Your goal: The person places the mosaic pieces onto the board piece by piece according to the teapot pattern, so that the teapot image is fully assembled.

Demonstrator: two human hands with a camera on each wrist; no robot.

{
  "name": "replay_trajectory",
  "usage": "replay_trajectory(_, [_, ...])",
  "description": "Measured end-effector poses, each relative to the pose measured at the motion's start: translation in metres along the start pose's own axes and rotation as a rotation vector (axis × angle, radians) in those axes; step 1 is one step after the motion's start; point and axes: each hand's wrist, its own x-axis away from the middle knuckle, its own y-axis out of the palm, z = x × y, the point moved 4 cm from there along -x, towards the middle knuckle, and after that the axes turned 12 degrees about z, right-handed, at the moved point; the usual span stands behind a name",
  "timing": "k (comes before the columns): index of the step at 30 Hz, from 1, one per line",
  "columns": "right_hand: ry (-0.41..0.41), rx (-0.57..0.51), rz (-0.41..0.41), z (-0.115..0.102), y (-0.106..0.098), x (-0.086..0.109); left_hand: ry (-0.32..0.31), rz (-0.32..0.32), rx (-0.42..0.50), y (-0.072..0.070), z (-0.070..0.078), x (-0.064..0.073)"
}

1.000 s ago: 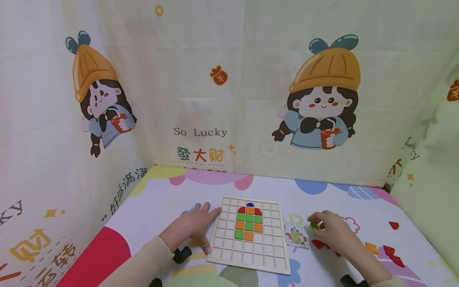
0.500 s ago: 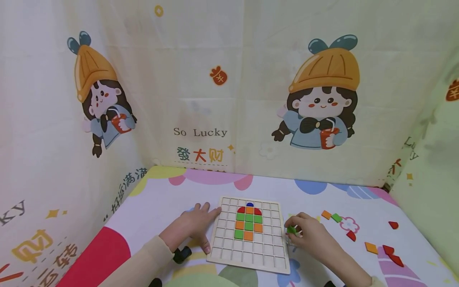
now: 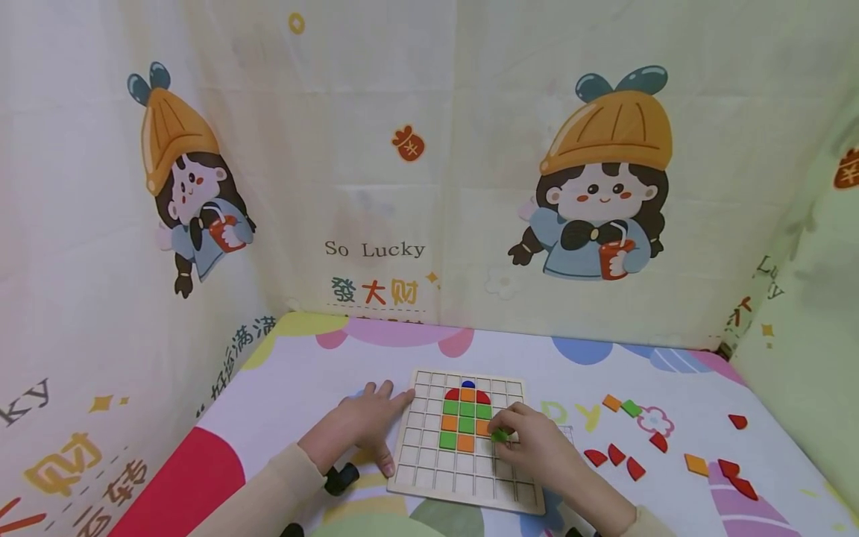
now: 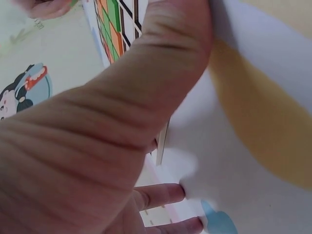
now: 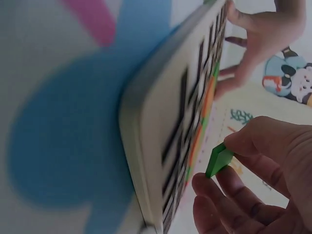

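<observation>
A square wooden grid board (image 3: 429, 475) lies on the table, with green, orange, red and blue tiles filling some of its cells. My left hand (image 3: 369, 421) rests at the board's left edge, fingers spread and thumb near its lower left corner. Over the right part of the grid, my right hand (image 3: 540, 444) pinches a green square tile (image 3: 499, 434) between thumb and fingers. In the right wrist view the green tile (image 5: 222, 161) is tilted and looks apart from the board. A small pattern card (image 3: 567, 432) beside the board is mostly hidden by my right hand.
Loose red rounded tiles (image 3: 635, 468) lie right of the board. An orange tile (image 3: 611, 403) and a green tile (image 3: 631, 408) lie farther back, and another orange tile (image 3: 696, 464) farther right. A printed cloth (image 3: 470, 224) hangs around the table.
My right hand has moved left with the green tile, from beside the card to over the board, uncovering loose tiles at the right. My left hand has stayed at the board's edge.
</observation>
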Motion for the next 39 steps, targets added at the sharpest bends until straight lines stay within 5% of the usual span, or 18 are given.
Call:
replay_trajectory(9, [-0.137, -0.002, -0.014, -0.013, 0.017, -0.003, -0.015, -0.005, 0.007, -0.001, 0.000, 0.001])
replay_trajectory(19, [-0.168, 0.003, -0.020, -0.013, 0.018, -0.006, -0.004, -0.004, -0.003, 0.000, 0.000, 0.001])
replay_trajectory(30, [-0.083, 0.019, -0.121, -0.004, 0.005, -0.001, -0.007, 0.005, -0.001, 0.000, -0.002, 0.003])
replay_trajectory(39, [0.006, 0.061, -0.090, 0.005, -0.012, 0.008, 0.000, 0.002, -0.001, 0.001, -0.002, 0.000])
